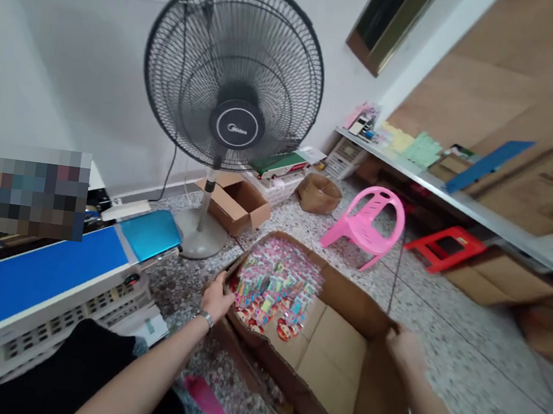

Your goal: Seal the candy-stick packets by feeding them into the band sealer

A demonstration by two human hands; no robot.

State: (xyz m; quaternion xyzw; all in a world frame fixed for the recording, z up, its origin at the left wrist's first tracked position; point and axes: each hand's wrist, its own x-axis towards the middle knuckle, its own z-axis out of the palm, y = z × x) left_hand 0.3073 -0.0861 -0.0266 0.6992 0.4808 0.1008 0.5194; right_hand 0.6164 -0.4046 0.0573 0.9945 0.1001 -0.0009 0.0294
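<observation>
A large open cardboard box (337, 369) sits on the speckled floor in front of me. A heap of small colourful packets (274, 287) fills its far left corner. My left hand (216, 297), with a watch on the wrist, grips the box's left rim beside the packets. My right hand (403, 347) holds the box's right flap at its upper edge, and its fingers are blurred and partly hidden behind the cardboard.
A black standing fan (232, 74) stands behind the box, next to a small open carton (236, 205). A pink plastic chair (369, 225) and a red stool (446, 244) stand to the right, below a long shelf (459, 196). A blue-topped machine (40, 279) is at my left.
</observation>
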